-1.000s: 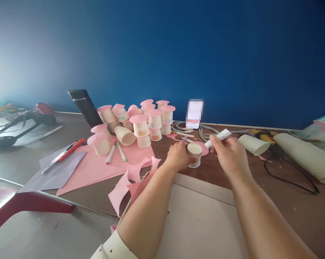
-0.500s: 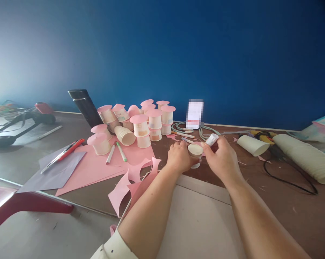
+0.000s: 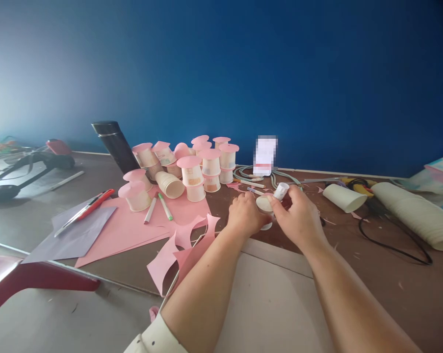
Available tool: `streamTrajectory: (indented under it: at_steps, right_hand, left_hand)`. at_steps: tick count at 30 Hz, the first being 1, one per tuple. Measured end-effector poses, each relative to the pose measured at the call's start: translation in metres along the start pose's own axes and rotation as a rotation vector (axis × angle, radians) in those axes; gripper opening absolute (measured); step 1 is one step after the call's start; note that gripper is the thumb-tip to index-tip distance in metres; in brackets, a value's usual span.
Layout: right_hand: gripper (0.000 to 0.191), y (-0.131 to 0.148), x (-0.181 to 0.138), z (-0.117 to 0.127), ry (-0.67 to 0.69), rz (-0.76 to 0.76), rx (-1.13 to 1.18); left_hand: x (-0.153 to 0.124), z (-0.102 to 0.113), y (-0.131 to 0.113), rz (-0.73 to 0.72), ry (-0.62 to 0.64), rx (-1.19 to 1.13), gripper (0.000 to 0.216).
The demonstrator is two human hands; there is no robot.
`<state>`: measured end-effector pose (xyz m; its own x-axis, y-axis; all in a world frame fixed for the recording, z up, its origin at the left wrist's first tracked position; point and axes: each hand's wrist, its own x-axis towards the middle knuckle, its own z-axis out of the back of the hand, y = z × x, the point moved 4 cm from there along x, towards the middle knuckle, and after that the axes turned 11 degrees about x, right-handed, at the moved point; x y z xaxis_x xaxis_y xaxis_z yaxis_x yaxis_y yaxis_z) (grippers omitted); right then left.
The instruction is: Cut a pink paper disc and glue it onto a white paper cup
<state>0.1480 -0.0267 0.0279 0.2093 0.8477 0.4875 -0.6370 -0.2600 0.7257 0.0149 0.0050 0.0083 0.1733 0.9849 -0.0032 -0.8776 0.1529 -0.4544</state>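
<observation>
My left hand [image 3: 246,214] is closed around the side of a white paper cup [image 3: 264,204] standing upside down on the brown table, and hides much of it. In my right hand [image 3: 300,215] is a white glue stick [image 3: 281,191], tilted, its lower end down at the right edge of the cup's upturned base. The fingers cover that end, so contact with the base is hard to make out. To the left stand several stacked paper cups topped with pink paper discs [image 3: 189,162]. One loose cup [image 3: 171,186] lies on its side among them.
Pink paper sheets [image 3: 121,228], two markers [image 3: 165,206] and a red box cutter [image 3: 92,206] lie at left, beside a black flask [image 3: 114,144]. Pink offcuts [image 3: 164,262] are by my left forearm. A phone [image 3: 265,156] leans on the blue wall. Nested cups [image 3: 414,213] lie at right.
My right hand has moved slightly left and tipped the glue stick more upright, closer over the cup's base. My left hand stays on the cup.
</observation>
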Motion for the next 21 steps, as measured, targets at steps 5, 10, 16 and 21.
streamTrajectory:
  at_steps: [5, 10, 16, 21]
  right_hand:
    - [0.023, 0.002, 0.002, 0.008, -0.152, 0.016, 0.009]
    - [0.022, 0.007, 0.002, 0.009, -0.108, -0.020, 0.023]
    - [0.021, 0.003, 0.003, 0.005, -0.082, -0.037, -0.057]
    - [0.026, -0.003, 0.007, 0.013, -0.164, -0.092, -0.052]
  left_hand:
    - [0.000, -0.001, 0.000, -0.004, 0.024, 0.004, 0.069]
    - [-0.001, 0.000, -0.001, 0.008, 0.014, 0.020, 0.068]
    - [-0.003, 0.001, -0.002, 0.023, -0.009, 0.062, 0.065]
    - [-0.004, 0.003, -0.002, 0.046, 0.016, 0.082, 0.069]
